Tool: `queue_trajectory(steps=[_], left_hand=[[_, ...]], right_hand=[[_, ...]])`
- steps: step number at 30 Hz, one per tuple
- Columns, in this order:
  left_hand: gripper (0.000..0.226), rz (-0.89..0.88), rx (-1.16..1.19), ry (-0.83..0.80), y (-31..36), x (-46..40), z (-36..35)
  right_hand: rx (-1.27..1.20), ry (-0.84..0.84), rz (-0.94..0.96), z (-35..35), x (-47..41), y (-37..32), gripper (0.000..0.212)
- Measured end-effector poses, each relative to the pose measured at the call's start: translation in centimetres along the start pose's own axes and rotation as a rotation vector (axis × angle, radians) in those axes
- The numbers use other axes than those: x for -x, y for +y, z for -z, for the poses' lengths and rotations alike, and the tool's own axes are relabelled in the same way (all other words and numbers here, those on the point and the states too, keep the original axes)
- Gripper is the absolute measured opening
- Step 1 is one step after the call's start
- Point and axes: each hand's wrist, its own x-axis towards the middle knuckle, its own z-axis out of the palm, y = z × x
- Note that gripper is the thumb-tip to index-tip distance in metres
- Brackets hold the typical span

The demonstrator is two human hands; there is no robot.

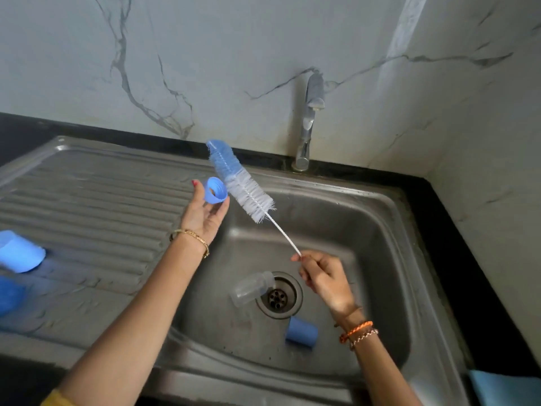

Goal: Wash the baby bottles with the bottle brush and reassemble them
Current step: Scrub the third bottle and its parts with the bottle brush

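gripping brush [241,183] r hand [325,278], ring [215,190] l hand [205,213]; bottle [251,288] by drain [278,295].

Steel sink [389,218] with ribbed drainboard [96,194]; chrome tap [310,124] behind; marble-look wall [205,54]; black counter [456,244].

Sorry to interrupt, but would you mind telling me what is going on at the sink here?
A person is washing baby bottle parts at a stainless steel sink. The left hand holds a blue plastic screw ring at its fingertips, while the right hand pinches the thin wire handle of a blue and white bottle brush, held up beside the ring. A clear plastic bottle lies on its side by the drain, with a blue cap nearby in the basin. The tap shows no running water.
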Motion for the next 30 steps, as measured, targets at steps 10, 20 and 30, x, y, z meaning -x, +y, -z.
queue_trajectory(steps=[10,20,30], left_hand=[[0.027,-0.012,-0.020,0.030,-3.6,-0.8,-0.5],[0.031,-0.112,-0.114,0.071,-3.2,-2.3,-1.3],[0.037,0.072,-0.084,0.094,-5.6,-1.4,0.2]], right_hand=[[0.728,-0.032,0.207,0.3,0.3,0.6,0.019],[0.705,-0.233,0.371,-0.3,0.6,0.2,0.034],[0.828,-0.212,0.244,-0.4,0.6,-0.1,0.018]])
